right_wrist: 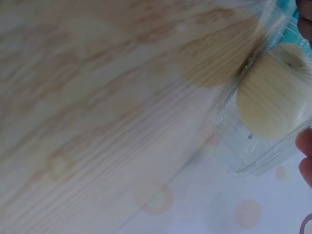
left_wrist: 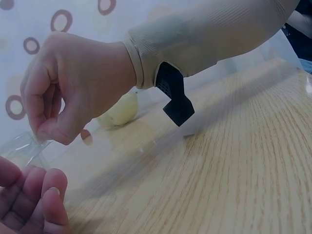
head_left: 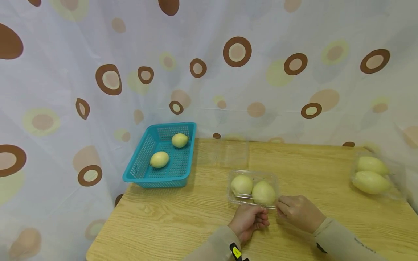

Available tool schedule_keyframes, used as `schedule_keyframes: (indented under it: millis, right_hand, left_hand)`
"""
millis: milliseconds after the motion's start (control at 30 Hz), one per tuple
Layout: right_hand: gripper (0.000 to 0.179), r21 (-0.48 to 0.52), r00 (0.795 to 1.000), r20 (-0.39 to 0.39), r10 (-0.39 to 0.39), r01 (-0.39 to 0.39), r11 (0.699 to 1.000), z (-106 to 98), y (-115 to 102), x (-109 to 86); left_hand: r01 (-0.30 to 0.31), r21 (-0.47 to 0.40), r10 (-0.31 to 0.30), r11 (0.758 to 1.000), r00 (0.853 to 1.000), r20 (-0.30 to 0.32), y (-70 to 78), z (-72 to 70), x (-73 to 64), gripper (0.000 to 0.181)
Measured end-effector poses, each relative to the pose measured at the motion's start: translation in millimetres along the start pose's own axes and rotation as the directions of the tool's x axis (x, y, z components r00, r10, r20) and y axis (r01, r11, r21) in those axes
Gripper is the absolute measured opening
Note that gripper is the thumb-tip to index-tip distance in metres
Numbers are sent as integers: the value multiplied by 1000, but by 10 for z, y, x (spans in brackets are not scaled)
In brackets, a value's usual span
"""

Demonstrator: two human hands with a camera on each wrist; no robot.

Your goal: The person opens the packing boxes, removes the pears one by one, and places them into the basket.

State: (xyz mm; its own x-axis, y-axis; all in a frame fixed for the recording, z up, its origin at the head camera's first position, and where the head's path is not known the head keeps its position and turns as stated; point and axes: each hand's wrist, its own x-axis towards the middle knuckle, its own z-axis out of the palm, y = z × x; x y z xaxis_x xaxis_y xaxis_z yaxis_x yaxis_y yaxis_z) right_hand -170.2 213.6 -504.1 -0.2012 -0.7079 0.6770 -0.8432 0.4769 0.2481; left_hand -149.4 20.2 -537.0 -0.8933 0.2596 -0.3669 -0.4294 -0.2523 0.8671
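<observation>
A clear plastic clamshell box (head_left: 230, 197) stands on the wooden table, with two pale yellow round fruits (head_left: 241, 185) side by side inside. At its front right corner my right hand (head_left: 300, 212) pinches the plastic edge between thumb and fingers. In the left wrist view the right hand (left_wrist: 73, 87) reaches down to that corner. My left hand (head_left: 249, 220) lies close by the front edge of the box, its fingers loosely curled with nothing in them. Up close in the right wrist view, one fruit (right_wrist: 273, 97) shows through the box's ridged clear wall.
A blue plastic basket (head_left: 134, 166) at the left holds two pale yellow fruits (head_left: 159, 159). Behind the box lies another clear plastic container (head_left: 232, 152). At the far right, a clear box (head_left: 396, 188) contains two pale fruits (head_left: 372, 182). A patterned curtain (head_left: 209, 90) hangs along the table's back.
</observation>
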Motion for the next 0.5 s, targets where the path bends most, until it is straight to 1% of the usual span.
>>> schedule_keyframes:
  millis: [233,433,500]
  right_hand:
    - [44,4,1000,-9,1,-1,1000,9,-14,-14]
    - [45,1,1000,8,23,-23,1000,16,-33,-34]
    - [45,1,1000,-4,11,-11,1000,12,-35,-26]
  left_hand:
    - [-1,18,1,1000,1000,2,-8,-8,-1,18]
    - [6,21,-6,1000,1000,12,-8,-17,-1,18]
    - [11,20,-11,1000,1000,9,-5,-17,-4,17]
